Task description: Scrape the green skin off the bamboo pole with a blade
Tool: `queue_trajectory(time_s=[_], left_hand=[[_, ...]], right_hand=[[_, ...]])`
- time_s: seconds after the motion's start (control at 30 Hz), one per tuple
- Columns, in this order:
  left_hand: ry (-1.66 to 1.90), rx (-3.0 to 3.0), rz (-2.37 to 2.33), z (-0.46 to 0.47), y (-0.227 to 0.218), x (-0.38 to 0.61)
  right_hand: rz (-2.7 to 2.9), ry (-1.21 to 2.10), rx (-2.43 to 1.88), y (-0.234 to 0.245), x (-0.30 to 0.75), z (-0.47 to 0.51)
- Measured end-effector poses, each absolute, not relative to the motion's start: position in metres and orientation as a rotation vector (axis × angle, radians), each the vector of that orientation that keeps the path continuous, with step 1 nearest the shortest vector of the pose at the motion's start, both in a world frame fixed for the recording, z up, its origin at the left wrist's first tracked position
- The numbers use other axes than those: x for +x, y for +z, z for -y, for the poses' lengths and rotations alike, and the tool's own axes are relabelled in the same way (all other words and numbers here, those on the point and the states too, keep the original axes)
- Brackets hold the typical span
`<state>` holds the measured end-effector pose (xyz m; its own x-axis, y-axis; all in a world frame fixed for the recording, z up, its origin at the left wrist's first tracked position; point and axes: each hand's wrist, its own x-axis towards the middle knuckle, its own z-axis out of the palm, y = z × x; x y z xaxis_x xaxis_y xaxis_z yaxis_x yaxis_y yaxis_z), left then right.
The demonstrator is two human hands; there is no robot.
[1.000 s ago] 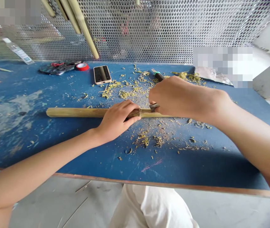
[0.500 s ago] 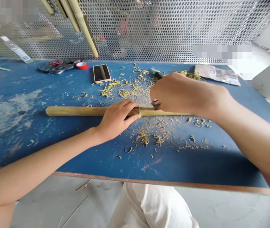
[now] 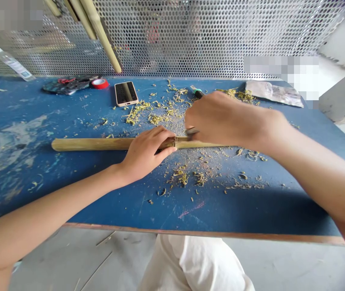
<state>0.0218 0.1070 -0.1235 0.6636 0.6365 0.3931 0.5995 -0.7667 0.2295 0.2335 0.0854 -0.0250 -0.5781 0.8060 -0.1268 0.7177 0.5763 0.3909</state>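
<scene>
The right hand has slid left along the stalk since the last frame, closing in on the left hand, and the whole view has drifted slightly left. Working left to right: a dark pouch (image 3: 68,85) with a red cord, a roll of red tape (image 3: 100,83) and a phone (image 3: 126,93) lie at the back of the blue desk (image 3: 5,121). A bamboo stalk (image 3: 108,144) lies flat across the desk, level with the body. My left hand (image 3: 144,155) has a narrow grip, its fingers curled over the stalk, pinning it down. Bamboo shavings (image 3: 160,115) are scattered around the stalk on both sides. My right hand (image 3: 230,121) is shut in a tight grip around a knife (image 3: 198,93), with the dark handle showing past the knuckles. Its blade (image 3: 192,131) sits at the top of the stalk, just right of the left fingers. The hand partly blocks the view, so the blade is probably touching the stalk, but I can't be sure. A crumpled foil sheet (image 3: 271,93) lies further right.
</scene>
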Motion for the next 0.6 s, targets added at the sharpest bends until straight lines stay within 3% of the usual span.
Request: queue_trajectory(time_s=[0.13,0.33,0.6], left_hand=[[0.715,2.791,-1.029,-0.107,-0.123,0.021],[0.719,2.810,-0.976,-0.107,-0.122,0.021],[0.716,2.818,-1.014,-0.107,-0.122,0.020]], right_hand=[[-2.549,0.543,1.211,-0.033,0.231,-0.086],[-2.291,0.336,1.400,-0.015,0.248,-0.078],[-2.578,0.313,1.324,-0.025,0.239,-0.086]])
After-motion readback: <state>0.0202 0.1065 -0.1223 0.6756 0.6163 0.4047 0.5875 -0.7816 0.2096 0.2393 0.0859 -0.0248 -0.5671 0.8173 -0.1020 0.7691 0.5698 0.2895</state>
